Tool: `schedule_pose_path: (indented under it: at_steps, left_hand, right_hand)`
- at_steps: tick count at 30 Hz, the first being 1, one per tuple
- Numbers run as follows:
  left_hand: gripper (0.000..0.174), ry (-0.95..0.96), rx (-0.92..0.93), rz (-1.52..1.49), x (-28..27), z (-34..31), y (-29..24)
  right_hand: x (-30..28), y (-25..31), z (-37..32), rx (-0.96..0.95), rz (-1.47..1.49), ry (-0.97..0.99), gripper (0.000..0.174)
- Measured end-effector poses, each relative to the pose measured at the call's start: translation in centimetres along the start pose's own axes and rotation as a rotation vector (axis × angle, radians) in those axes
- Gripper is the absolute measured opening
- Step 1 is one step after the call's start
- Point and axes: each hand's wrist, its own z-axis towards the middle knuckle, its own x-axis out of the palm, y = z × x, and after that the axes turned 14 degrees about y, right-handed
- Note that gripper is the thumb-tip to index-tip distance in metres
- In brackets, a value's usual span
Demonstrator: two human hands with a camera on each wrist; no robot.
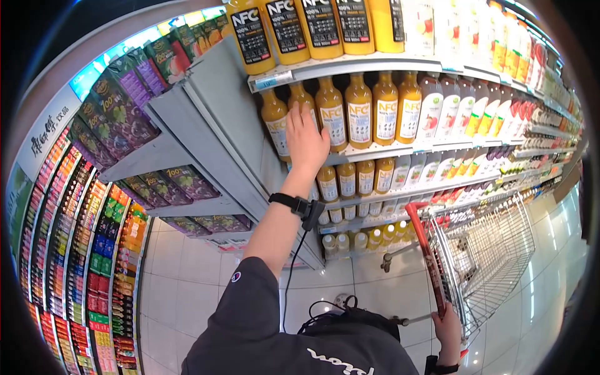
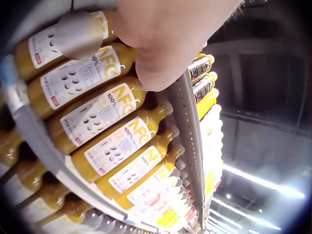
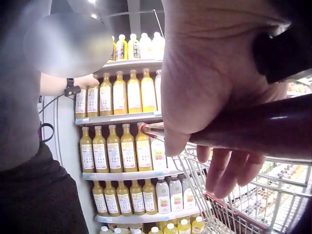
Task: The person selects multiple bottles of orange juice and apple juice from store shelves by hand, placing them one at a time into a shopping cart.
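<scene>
In the head view my left hand [image 1: 306, 140] reaches to a shelf of orange-yellow NFC juice bottles. Its fingers point up along the second bottle [image 1: 300, 95] from the left, thumb spread to the right. The left wrist view shows the thumb [image 2: 155, 68] beside the bottle necks, with the other fingers hidden. A neighbouring juice bottle [image 1: 331, 112] stands upright right of the thumb. Low at the right, my right hand [image 1: 447, 330] grips the shopping cart's red handle [image 1: 430, 262]. From the right wrist, its fingers [image 3: 222, 170] come down around the bar.
The wire shopping cart [image 1: 494, 250] stands before the shelves at right. Black-labelled bottles [image 1: 284, 28] line the shelf above. A grey shelf end [image 1: 225, 112] rises left of the hand, beside purple juice cartons [image 1: 119, 112]. A cable [image 1: 289, 281] hangs from the left wrist.
</scene>
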Motion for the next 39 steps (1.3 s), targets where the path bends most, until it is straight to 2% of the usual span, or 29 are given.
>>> schedule_pose_path:
  at_steps: [2,3,6,7,10,11,14,15,18,20,22,23,24,26,29,31,32,34,38,39]
  left_hand:
    - [0.071,-0.103,-0.043,0.080,0.5,2.5,0.1]
    - [0.068,-0.102,-0.078,0.083,0.3,3.9,0.0]
    - [0.063,0.280,-0.308,0.055,-0.5,7.3,0.0]
    - [0.062,0.273,-0.337,0.083,0.3,8.0,0.3]
    - [0.061,0.106,-0.294,0.153,1.8,8.3,1.0]
    - [0.066,0.082,-0.303,0.141,2.2,8.4,1.3]
    - [0.067,0.009,-0.179,0.152,2.5,7.0,2.0]
    - [0.064,0.039,-0.112,0.146,1.6,6.0,1.6]
    - [0.057,-0.136,-0.035,0.005,2.1,2.7,1.1]
    - [0.037,-0.188,0.112,-0.211,2.5,-2.1,0.3]
    - [0.027,0.083,0.202,-0.362,4.9,-8.2,0.6]
    - [0.028,0.466,0.237,-0.316,6.6,-10.6,1.9]
    - [0.031,0.401,0.276,-0.198,7.7,-13.3,2.0]
    - [0.046,0.416,0.057,-0.064,10.0,-16.5,3.3]
    - [0.053,0.910,-0.620,-0.343,10.6,-15.9,5.1]
    - [0.076,0.665,-0.543,-0.192,15.2,-17.7,7.9]
    - [0.079,0.592,-0.539,-0.135,15.8,-17.6,8.3]
    - [0.075,0.575,-0.579,-0.153,17.4,-16.8,9.7]
    - [0.076,0.666,-0.504,-0.036,16.0,-14.9,10.3]
    - [0.077,0.711,-0.548,-0.031,14.9,-14.5,9.6]
  right_hand:
    - [-0.1,0.2,-0.2,0.019,-0.008,-0.011,0.039]
    - [-0.2,0.4,-0.2,0.029,-0.015,-0.011,0.040]
    - [-0.5,0.9,-0.6,0.039,-0.015,-0.016,0.041]
    - [-0.5,0.7,-0.7,0.014,-0.015,-0.022,0.042]
    - [-0.6,1.1,-1.0,0.000,-0.028,-0.069,0.042]
    - [-1.0,1.4,-1.2,0.041,-0.017,-0.031,0.041]
    - [-0.9,1.3,-1.2,0.017,-0.021,-0.031,0.042]
    - [-0.7,1.0,-0.9,0.032,-0.020,-0.007,0.044]
    - [-0.4,0.5,-0.5,0.018,-0.025,-0.021,0.045]
    - [-0.3,0.4,-0.7,-0.026,0.017,-0.025,0.041]
    - [-0.8,0.8,-0.5,-0.062,0.047,-0.012,0.042]
    - [-0.6,0.7,-0.3,-0.051,0.028,-0.038,0.041]
    - [-0.7,1.0,-0.2,-0.029,0.018,-0.017,0.041]
    - [-1.1,1.6,-0.4,0.022,-0.010,0.028,0.042]
    - [-0.1,-0.1,0.2,0.012,-0.037,-0.001,0.041]
    - [0.2,-1.7,1.3,-0.052,-0.028,0.018,0.043]
    - [0.4,-2.2,1.2,-0.074,-0.020,0.027,0.043]
    - [0.5,-2.7,1.3,-0.093,0.009,0.021,0.043]
    - [0.3,-1.9,0.9,-0.090,0.042,0.030,0.043]
    - [0.3,-1.8,0.8,-0.106,0.061,0.017,0.045]
